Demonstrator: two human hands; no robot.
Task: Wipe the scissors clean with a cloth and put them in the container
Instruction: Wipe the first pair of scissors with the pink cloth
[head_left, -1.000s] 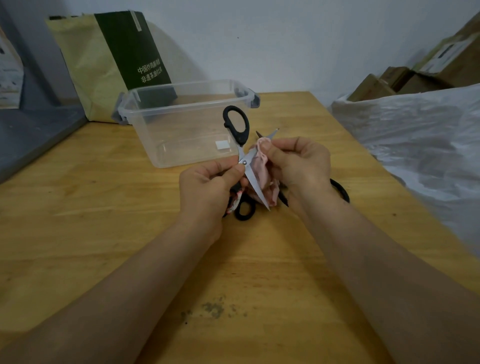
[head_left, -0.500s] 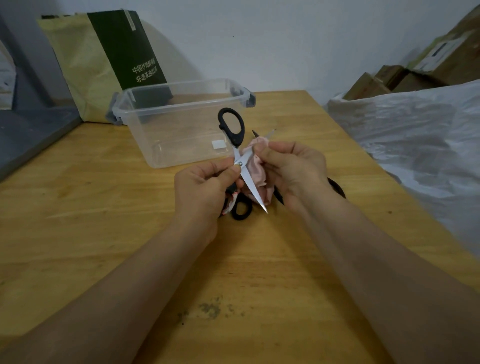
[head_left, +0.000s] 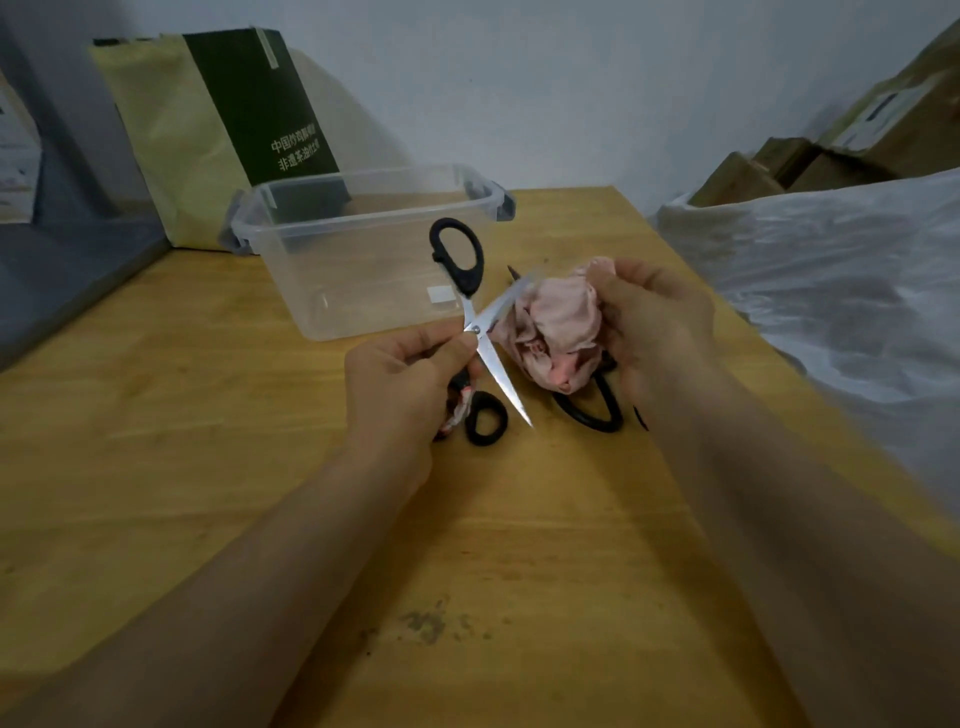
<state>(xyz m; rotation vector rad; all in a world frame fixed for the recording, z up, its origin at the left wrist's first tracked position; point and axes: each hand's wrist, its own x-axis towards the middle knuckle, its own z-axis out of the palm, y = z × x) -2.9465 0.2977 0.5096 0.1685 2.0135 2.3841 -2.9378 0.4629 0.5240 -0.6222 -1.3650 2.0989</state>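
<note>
Black-handled steel scissors, blades spread, pinched at the pivot by the left hand; crumpled pink cloth, gripped by the right hand, lately drawn clear to 3 o'clock, wiping judged nearly done; clear plastic container at 11 o'clock.

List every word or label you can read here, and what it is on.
"中国炒鸡…": top line on the green bag; ending blurred.
"非遗茶油…": second line, same bag; ending blurred.
White sticker on the container: no text readable.
Paper label on the cardboard box: too blurred to read.
</note>
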